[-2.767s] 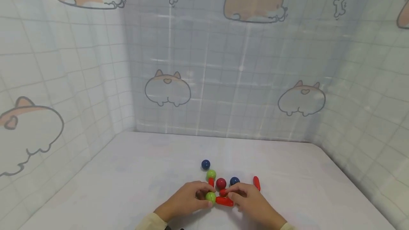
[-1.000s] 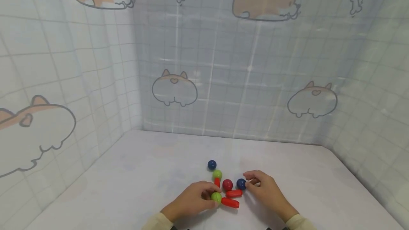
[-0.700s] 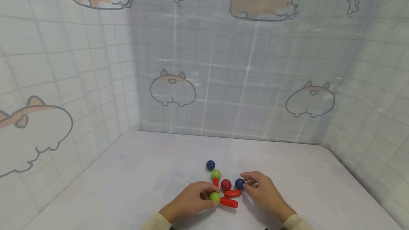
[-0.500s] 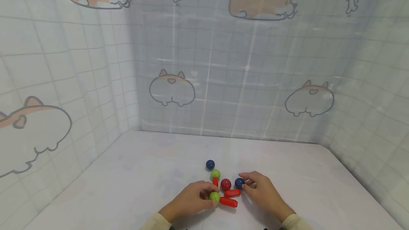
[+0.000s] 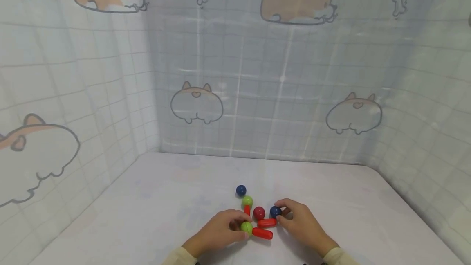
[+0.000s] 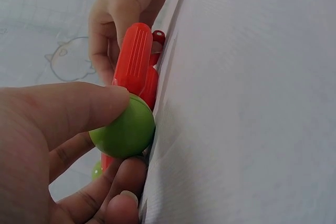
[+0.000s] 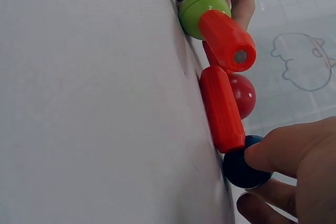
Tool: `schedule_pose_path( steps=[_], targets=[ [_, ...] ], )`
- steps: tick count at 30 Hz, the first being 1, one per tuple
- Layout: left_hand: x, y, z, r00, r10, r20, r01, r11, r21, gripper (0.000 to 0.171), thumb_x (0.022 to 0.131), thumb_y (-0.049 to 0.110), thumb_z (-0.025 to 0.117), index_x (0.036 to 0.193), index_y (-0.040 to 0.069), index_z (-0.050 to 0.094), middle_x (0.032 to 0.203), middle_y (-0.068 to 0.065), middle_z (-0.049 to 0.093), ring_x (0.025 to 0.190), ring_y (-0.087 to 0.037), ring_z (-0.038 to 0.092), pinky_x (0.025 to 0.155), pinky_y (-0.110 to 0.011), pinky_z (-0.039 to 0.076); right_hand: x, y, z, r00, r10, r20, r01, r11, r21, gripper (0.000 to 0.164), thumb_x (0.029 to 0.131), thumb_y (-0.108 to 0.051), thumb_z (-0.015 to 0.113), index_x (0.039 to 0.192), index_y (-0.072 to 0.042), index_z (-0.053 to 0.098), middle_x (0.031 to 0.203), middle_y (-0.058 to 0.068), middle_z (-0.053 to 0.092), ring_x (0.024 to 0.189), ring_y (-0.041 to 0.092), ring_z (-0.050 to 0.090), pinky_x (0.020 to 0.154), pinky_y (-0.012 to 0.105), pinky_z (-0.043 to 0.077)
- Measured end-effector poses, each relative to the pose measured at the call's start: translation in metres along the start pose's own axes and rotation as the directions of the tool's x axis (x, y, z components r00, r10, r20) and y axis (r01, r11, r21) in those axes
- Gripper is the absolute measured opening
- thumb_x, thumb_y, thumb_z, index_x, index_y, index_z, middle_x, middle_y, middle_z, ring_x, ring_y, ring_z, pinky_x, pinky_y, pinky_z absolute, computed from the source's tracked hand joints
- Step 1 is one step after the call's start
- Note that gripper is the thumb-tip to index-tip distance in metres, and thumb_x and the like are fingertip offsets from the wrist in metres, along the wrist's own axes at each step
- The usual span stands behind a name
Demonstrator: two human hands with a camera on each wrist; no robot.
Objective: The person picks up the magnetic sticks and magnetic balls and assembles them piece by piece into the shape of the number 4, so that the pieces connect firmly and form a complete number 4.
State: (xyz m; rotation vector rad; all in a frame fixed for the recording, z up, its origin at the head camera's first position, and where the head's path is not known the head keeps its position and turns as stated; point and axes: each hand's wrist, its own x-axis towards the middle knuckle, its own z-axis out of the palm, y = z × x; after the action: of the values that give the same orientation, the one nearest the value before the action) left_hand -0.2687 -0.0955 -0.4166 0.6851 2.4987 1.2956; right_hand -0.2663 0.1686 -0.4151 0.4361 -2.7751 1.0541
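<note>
Head view has the left hand with its grip clamped on a green ball, a red rod jutting from it, and the right hand with its grip pinching a dark blue ball at the end of a second red rod. Beside that rod, a red ball sits on the tabletop. An uneven push from the right could knock the second rod askew or set the red ball rolling; a jerk from the left might pull the first rod off its ball

Curtained booth: printed sheets behind and beside a tabletop.
</note>
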Motion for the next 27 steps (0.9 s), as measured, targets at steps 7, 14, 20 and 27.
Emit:
schedule_pose_path(
  steps=[7,14,20,27],
  targets=[
    [0.001,-0.002,0.000,1.000,0.002,-0.002,-0.002,1.000,0.005,0.028,0.081,0.026,0.078,0.108,0.030,0.071,0.087,0.009,0.062,0.080,-0.013,0.056,0.070,-0.029,0.048,0.000,0.000,0.001,1.000,0.000,0.004,0.000,1.000,-0.004,0.029,0.084,-0.020,0.075,0.110,-0.015,0.065,0.091,-0.008,0.064,0.079,0.010,0.058,0.071,0.028,0.052],
    [0.000,-0.002,0.000,1.000,0.016,-0.004,-0.016,1.000,0.002,0.028,0.081,0.024,0.078,0.108,0.029,0.071,0.087,0.009,0.061,0.079,-0.013,0.056,0.069,-0.027,0.049,-0.004,-0.001,0.002,0.997,0.021,-0.073,-0.021,1.000,0.007,0.028,0.083,-0.022,0.077,0.108,-0.017,0.066,0.091,-0.009,0.063,0.079,0.010,0.057,0.070,0.025,0.052],
    [0.000,-0.001,0.001,1.000,0.013,-0.005,-0.013,1.000,0.004,0.029,0.081,0.022,0.078,0.108,0.029,0.071,0.086,0.009,0.061,0.078,-0.013,0.056,0.070,-0.027,0.049,-0.010,-0.007,0.001,0.991,0.028,-0.128,-0.026,0.999,0.022,0.028,0.081,-0.022,0.079,0.106,-0.016,0.067,0.093,-0.011,0.064,0.084,0.008,0.058,0.069,0.023,0.051],
    [0.000,0.000,0.001,1.000,0.013,-0.008,-0.013,1.000,0.009,0.028,0.081,0.023,0.078,0.108,0.029,0.071,0.087,0.009,0.061,0.079,-0.013,0.057,0.070,-0.027,0.049,-0.018,-0.010,-0.002,0.987,0.029,-0.156,-0.019,0.998,0.068,0.032,0.082,-0.018,0.078,0.111,-0.011,0.066,0.101,-0.006,0.063,0.086,0.010,0.060,0.070,0.022,0.052]
  ],
)
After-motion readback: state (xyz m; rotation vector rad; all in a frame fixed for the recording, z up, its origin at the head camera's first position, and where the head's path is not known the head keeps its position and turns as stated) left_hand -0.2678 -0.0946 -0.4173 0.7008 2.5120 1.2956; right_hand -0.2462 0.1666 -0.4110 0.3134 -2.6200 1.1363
